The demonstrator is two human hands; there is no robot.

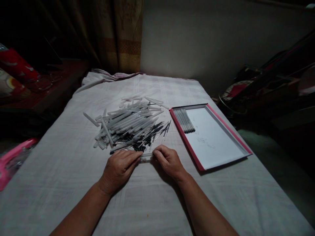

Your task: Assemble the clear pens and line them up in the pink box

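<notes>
"Where's the slim, clear plastic tube?"

"Between the left hand and right hand, each grip clamped on an end."

"And the shallow, red-sided, rectangular white tray?"

"Near the right edge of the white-cloth-covered bench."

from the person's head, the view looks forward and down across the white cloth, the left hand and right hand near, the wall beyond.
</notes>
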